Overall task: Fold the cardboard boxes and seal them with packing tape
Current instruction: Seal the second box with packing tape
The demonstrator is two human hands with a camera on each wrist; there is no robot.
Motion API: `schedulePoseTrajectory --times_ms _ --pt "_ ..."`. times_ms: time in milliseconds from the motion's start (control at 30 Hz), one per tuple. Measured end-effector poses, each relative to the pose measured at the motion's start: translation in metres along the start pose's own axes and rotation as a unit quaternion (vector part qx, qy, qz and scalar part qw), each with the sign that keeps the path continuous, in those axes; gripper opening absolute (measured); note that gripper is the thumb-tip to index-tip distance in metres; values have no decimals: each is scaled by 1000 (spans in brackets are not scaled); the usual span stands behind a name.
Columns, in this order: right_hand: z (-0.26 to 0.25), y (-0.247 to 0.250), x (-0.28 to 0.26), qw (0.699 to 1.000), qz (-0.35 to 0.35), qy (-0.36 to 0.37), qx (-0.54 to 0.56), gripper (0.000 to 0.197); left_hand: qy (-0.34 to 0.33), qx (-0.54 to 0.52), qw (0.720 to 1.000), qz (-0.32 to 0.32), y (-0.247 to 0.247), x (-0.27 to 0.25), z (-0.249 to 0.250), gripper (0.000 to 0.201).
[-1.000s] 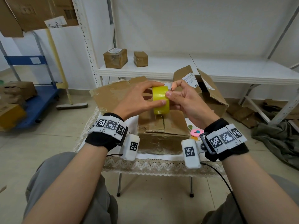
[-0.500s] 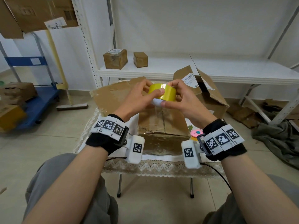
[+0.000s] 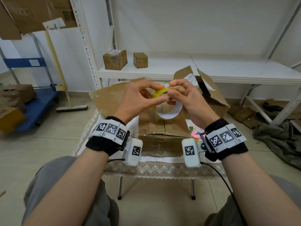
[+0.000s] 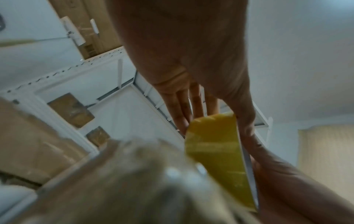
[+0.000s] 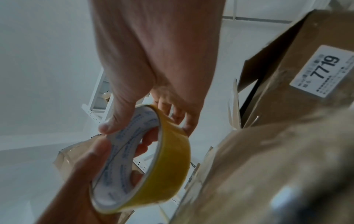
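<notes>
Both hands are holding a roll of yellow tape in the air above a closed cardboard box. The left hand is curling its fingers over the roll's near left side, thumb pressing the rim. The right hand is pinching the roll from the right, thumb lying across the white core in the right wrist view, fingertips meeting the left hand's at the top of the roll. The roll is tilting so its open core is facing the person. The box is sitting on a small table with a lace-edged cloth, and a pink disc is lying just beside the box on the right. Behind the table an open box with a printed label is standing with its flaps up. Farther back, two small boxes are sitting on a white shelf. A blue cart is standing on the floor at far left.
</notes>
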State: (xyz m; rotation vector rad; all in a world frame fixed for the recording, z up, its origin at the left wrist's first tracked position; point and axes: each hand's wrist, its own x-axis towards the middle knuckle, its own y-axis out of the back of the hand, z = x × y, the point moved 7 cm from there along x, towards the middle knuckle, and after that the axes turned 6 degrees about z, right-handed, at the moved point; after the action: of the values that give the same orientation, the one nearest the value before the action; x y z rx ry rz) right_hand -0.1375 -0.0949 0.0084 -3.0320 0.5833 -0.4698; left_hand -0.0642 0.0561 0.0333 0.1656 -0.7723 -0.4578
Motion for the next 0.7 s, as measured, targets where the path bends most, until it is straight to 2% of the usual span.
schedulePoseTrajectory --times_ms 133,333,700 --pt "3 -5 1 1000 -9 -3 19 60 33 -16 999 4 1 0 -3 36" --pt "7 -8 0 1000 -25 -7 13 43 57 -41 996 -64 -11 -4 -6 31" --pt "11 -13 -2 999 -34 -15 33 44 74 -61 994 -44 -10 -1 -10 29"
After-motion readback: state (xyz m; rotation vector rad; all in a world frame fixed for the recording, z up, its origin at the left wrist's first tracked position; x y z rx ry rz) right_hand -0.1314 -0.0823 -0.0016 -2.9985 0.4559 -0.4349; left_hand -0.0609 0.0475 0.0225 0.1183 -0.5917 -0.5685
